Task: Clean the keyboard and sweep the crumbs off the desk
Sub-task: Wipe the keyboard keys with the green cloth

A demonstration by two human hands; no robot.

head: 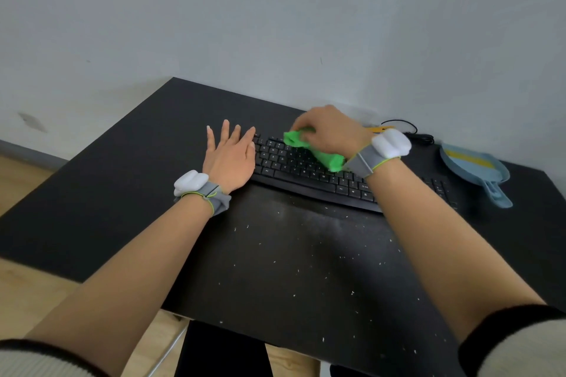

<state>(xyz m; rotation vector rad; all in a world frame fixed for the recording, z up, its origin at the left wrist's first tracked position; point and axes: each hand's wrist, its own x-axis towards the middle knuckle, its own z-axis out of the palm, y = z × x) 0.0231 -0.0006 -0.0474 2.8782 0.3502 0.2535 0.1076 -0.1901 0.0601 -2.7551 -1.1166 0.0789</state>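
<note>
A black keyboard (309, 173) lies slanted across the middle of the frame on a black table (107, 180), its right end passing under the right forearm. The right hand (329, 130) sits over the upper rows of keys, fingers curled around a bright green cloth (318, 153) that trails down across the keys toward the wrist. The left hand (229, 156) lies flat with fingers spread and straight, holding nothing, at the keyboard's left end with its fingertips near the top corner. Pale crumbs (294, 266) are scattered over the table in the lower centre of the frame, below the keyboard. At the right of the frame, a light blue dustpan (477, 170) rests on the table just beyond the keyboard's right end. Both wrists wear grey bands with white pods.
</note>
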